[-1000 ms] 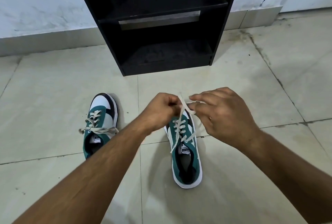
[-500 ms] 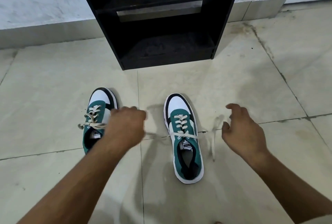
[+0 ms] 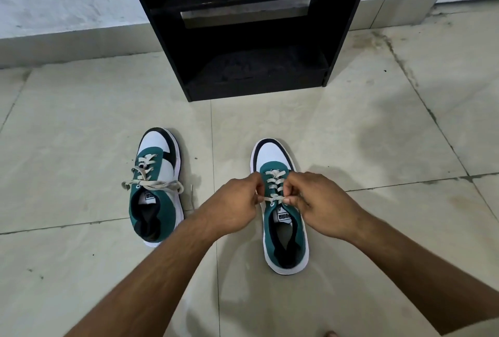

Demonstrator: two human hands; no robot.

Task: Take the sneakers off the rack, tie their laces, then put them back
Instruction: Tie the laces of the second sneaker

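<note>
Two green, white and black sneakers stand on the tiled floor, toes toward the black rack [image 3: 248, 26]. The left sneaker [image 3: 158, 188] has its cream laces tied in a bow across the tongue. Over the right sneaker [image 3: 280, 209] both hands meet at the top eyelets. My left hand [image 3: 232, 204] pinches the cream lace [image 3: 274, 197] on the left side of the tongue. On the other side, my right hand [image 3: 321, 201] pinches the same lace. The lace ends are hidden in my fingers.
The rack's two visible shelves hold no shoes; its base stands on the floor just beyond the sneakers. A white wall with a tiled skirting [image 3: 67, 42] runs behind it. Bare toes [image 3: 330, 334] show at the bottom edge.
A second ago both hands held the laces raised above the right sneaker. Then they pulled apart sideways, tightening the lace. Now they have come back together at the top eyelets.
</note>
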